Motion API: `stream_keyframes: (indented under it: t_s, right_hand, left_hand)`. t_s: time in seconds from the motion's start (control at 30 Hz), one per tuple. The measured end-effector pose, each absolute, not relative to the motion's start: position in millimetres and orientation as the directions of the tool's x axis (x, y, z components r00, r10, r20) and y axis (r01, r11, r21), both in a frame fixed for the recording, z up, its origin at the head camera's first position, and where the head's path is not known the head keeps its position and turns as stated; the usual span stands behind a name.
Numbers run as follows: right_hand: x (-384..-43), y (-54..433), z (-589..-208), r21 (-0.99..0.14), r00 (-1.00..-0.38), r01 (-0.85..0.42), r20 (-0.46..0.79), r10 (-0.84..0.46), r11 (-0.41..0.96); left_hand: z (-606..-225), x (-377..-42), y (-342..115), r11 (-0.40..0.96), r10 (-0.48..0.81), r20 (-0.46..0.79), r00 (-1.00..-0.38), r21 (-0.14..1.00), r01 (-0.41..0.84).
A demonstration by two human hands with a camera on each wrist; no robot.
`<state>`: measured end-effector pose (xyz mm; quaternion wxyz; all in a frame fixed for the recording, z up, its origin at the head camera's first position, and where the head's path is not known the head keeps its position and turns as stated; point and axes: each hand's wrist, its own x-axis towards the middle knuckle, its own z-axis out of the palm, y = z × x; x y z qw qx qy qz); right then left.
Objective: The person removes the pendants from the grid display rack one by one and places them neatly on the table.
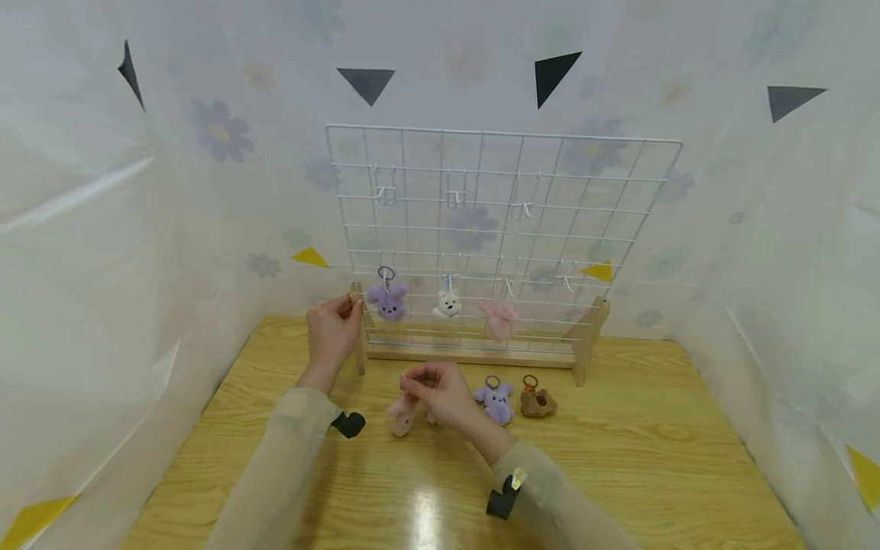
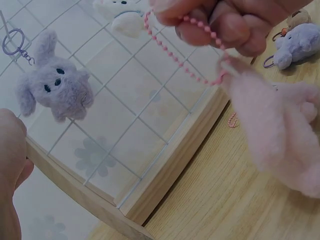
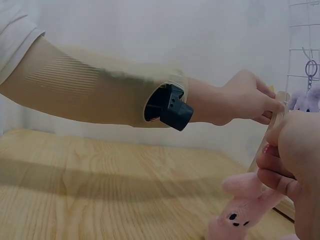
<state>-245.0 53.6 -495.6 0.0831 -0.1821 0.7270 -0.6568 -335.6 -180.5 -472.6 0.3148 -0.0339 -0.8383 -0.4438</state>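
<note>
My left hand [image 1: 333,336] grips the top of the left wooden post [image 1: 360,344] of the wire grid rack's stand. Over the table in front of the rack, my right hand [image 1: 443,393] pinches the pink bead chain [image 2: 165,47] of a pink plush keychain [image 1: 402,418]. That plush dangles below the fingers, its eyes and nose showing in the right wrist view. Behind the right hand, largely hidden in the head view, another pink plush [image 2: 300,92] lies on the table. A purple plush keychain [image 1: 388,302] hangs on the rack close to my left hand.
On the wire grid [image 1: 509,135] also hang a white plush [image 1: 449,305] and a pink plush [image 1: 499,319], among several white hooks [image 1: 525,209]. Right of my right hand, a purple plush [image 1: 496,403] and a brown plush [image 1: 538,402] lie on the wooden table [image 1: 639,458].
</note>
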Motion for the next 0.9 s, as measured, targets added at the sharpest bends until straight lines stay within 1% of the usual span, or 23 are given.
stream_keyframes:
  t_s: [0.33, 0.5, 0.9]
  right_hand:
    - [-260, 49, -505, -0.979, -0.93, -0.175, 0.129, -0.344, 0.108]
    - [-269, 46, -512, -0.979, -0.929, -0.178, 0.133, -0.346, 0.101]
    - [-288, 38, -524, -0.984, -0.933, -0.143, 0.099, -0.345, 0.104]
  left_hand:
    - [-473, -336, -180, 0.595, -0.231, 0.548, -0.804, 0.733, 0.329]
    - [-473, -337, -180, 0.593, -0.235, 0.547, -0.803, 0.735, 0.328]
    - [-474, -337, -181, 0.601, -0.225, 0.578, -0.785, 0.716, 0.355]
